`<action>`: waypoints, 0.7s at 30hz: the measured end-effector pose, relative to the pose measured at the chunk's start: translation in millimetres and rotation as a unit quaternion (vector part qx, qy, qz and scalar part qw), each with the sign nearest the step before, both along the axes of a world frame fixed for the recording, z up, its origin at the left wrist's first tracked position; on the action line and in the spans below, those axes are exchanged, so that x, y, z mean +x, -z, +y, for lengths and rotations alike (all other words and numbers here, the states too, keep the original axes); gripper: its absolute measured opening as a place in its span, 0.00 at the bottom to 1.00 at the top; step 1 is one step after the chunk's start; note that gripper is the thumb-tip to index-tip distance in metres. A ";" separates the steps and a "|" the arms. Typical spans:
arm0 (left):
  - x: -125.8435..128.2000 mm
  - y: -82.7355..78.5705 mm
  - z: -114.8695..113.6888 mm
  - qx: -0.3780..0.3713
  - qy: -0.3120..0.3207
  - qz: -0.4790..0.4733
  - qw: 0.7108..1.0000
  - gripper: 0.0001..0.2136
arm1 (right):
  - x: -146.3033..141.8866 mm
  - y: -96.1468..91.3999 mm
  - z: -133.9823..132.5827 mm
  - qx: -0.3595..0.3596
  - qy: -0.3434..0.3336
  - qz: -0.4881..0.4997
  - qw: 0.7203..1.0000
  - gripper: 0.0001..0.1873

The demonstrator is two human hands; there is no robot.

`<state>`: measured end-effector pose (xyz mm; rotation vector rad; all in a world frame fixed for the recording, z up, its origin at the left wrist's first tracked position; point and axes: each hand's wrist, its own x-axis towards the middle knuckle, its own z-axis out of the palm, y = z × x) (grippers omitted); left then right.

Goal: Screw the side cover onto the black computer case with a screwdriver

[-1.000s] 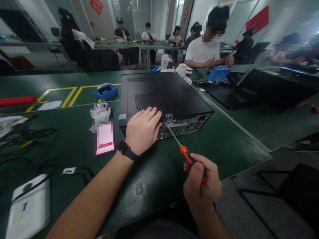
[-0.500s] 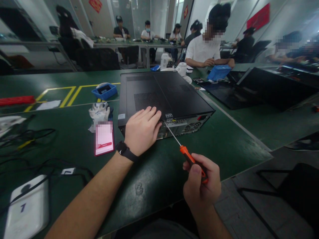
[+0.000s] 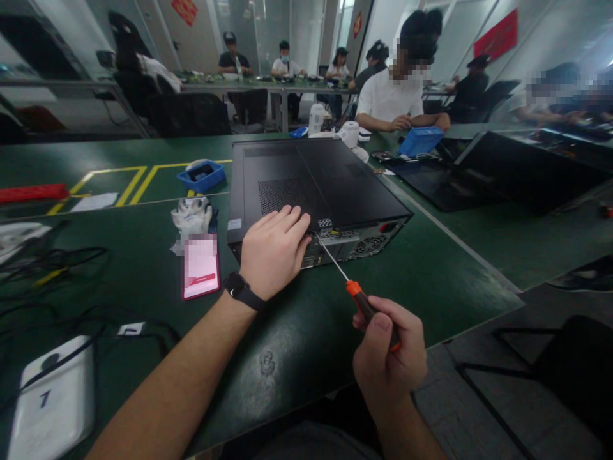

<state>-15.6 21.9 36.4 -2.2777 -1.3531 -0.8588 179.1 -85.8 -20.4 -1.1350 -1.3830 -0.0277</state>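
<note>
A black computer case [image 3: 345, 179] lies on its side on the green table, its rear panel with fan grille and ports facing me. My left hand [image 3: 275, 249], with a dark watch on the wrist, rests on the case's near top edge, fingers stretched out over the vented cover. In my right hand [image 3: 393, 351] is an orange and black screwdriver [image 3: 360, 297], gripped by its handle. Its long shaft points up and left, and the tip meets the rear edge of the case beside my left thumb. Whatever the tip touches is too small to make out.
Left of the case are a blue bin [image 3: 204, 177], work gloves [image 3: 193, 215] and a pink-screened phone [image 3: 201, 265]. Black cables and a white box [image 3: 55, 402] occupy the near left. Across the table sits a person in white [image 3: 390, 96], by black panels [image 3: 531, 169] at right.
The screwdriver's handle has turned about its axis in my right hand, with more of its dark side showing. My left hand and the computer case keep their places.
</note>
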 end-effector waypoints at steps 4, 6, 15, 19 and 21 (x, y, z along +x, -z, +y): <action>-0.4 -0.2 -0.1 0.003 0.001 -0.001 1.000 0.17 | 1.2 -2.3 2.9 0.019 -0.050 0.013 0.998 0.13; -0.4 -0.1 -0.3 0.003 0.001 -0.002 1.000 0.16 | 1.3 -4.0 4.0 0.031 -0.065 0.009 0.997 0.13; -0.6 -0.3 -0.7 0.002 0.002 0.000 1.000 0.16 | 2.3 0.7 -2.5 -0.024 0.009 0.004 1.000 0.12; -0.9 0.3 -0.1 0.001 0.001 0.000 1.000 0.17 | 2.1 -4.6 -1.8 -0.017 -0.005 -0.009 1.000 0.15; -0.8 0.8 0.3 -0.001 0.001 0.000 1.000 0.16 | 1.2 -8.3 0.1 0.011 -0.019 -0.032 0.999 0.16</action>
